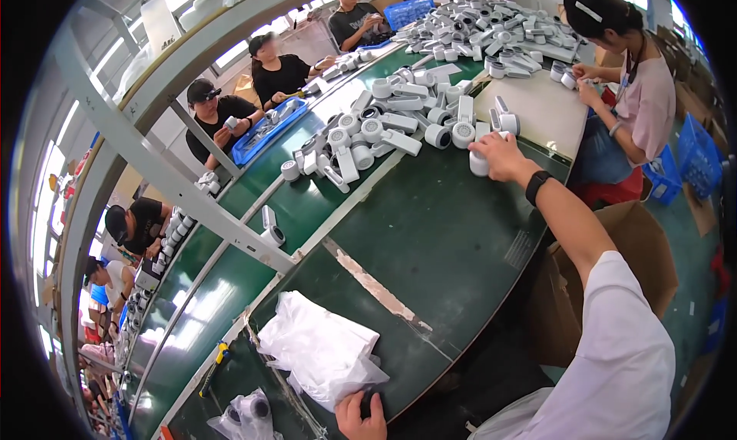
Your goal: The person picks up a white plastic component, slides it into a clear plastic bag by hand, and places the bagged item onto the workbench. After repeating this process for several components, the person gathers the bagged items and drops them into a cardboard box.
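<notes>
At the far right of the green table, my right hand (pixel 503 157) is wrapped over a white device with a round head (pixel 478 164). Its handle is mostly hidden by my fingers. Right beside it lies a large pile of similar grey-white devices (pixel 391 117) with grilled round heads and flat handles. My left hand (pixel 361 417) is at the near table edge, fingers curled around something dark that I cannot make out. Just above that hand lies a stack of clear plastic bags (pixel 318 344). A bagged device (pixel 247 418) rests to its left.
A yellow-handled cutter (pixel 218 362) lies left of the bags. A grey metal frame post (pixel 176 160) slants across the left. Beyond it runs a conveyor belt (pixel 192 309) with co-workers seated along it. Another person (pixel 629 94) works at the right, near an open cardboard box (pixel 633 248).
</notes>
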Demonstrator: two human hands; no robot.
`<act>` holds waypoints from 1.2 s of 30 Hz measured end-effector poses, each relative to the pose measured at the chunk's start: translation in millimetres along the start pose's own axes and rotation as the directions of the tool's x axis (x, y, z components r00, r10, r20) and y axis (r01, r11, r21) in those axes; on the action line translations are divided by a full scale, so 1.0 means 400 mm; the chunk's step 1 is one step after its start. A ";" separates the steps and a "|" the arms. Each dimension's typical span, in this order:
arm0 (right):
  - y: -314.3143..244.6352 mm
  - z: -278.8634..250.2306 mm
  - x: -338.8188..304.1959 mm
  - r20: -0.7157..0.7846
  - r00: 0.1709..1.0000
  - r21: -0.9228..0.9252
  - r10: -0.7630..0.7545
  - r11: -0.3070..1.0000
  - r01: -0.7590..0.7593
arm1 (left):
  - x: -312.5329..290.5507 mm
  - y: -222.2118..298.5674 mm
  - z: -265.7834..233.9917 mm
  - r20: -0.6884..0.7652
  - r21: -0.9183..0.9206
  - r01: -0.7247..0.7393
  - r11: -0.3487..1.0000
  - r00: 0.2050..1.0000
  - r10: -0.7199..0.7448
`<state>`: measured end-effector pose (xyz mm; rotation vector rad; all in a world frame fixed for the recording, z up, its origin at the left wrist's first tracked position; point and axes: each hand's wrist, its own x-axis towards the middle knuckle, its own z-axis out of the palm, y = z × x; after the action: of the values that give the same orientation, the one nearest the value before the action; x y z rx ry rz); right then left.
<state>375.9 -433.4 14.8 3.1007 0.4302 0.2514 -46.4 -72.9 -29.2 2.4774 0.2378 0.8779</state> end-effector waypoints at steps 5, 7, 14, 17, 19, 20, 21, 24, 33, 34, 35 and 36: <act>-0.090 -0.006 -0.078 0.010 0.966 0.324 -0.258 0.915 0.241 | -0.010 -0.008 -0.002 0.014 -0.013 0.013 1.000 1.000 -0.013; -0.121 -0.021 -0.092 0.006 0.940 0.400 -0.340 0.863 0.310 | -0.024 -0.038 0.011 -0.021 -0.012 0.025 1.000 0.999 -0.025; -0.143 -0.020 -0.126 0.189 0.925 0.182 -0.330 0.937 0.297 | -0.029 -0.030 0.002 -0.071 -0.244 0.181 0.953 0.976 -0.203; -0.196 -0.043 -0.170 0.080 0.943 0.387 -0.322 0.882 0.268 | 0.000 -0.014 -0.041 -0.126 -0.125 0.067 0.990 0.989 -0.083; -0.249 -0.046 -0.221 -0.003 0.936 0.545 -0.352 0.784 0.297 | 0.020 -0.012 -0.051 -0.119 -0.003 -0.064 0.998 0.991 0.064; -0.276 -0.051 -0.254 -0.082 0.935 0.679 -0.345 0.667 0.306 | 0.028 -0.009 -0.055 -0.126 0.010 -0.056 0.998 0.990 0.057; -0.314 -0.068 -0.287 -0.051 0.929 0.807 -0.367 0.533 0.255 | 0.038 -0.006 -0.052 -0.061 0.113 -0.086 0.990 0.994 0.093; -0.403 -0.057 -0.394 0.130 0.888 0.986 -0.441 0.153 -0.068 | 0.056 0.010 -0.034 0.049 0.303 -0.134 0.943 0.991 0.125; -0.638 -0.065 -0.612 0.205 0.868 0.968 -0.451 -0.035 -0.247 | 0.076 -0.006 -0.007 -0.048 0.059 -0.135 0.989 0.989 0.138; -0.655 -0.059 -0.620 0.202 0.869 0.968 -0.452 -0.041 -0.246 | 0.073 -0.011 -0.007 -0.047 0.064 -0.138 0.988 0.989 0.142; -0.673 -0.049 -0.626 0.183 0.882 0.969 -0.435 -0.070 -0.236 | 0.065 -0.017 -0.007 -0.058 -0.070 -0.010 0.997 0.998 0.006; -0.689 -0.044 -0.628 0.165 0.893 0.969 -0.418 -0.098 -0.225 | 0.061 -0.019 -0.008 -0.053 -0.203 0.118 0.972 0.990 -0.131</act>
<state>60.1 -236.4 -13.9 4.0997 1.4280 -1.7155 -29.4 -57.2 -17.4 2.2258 0.3085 0.8860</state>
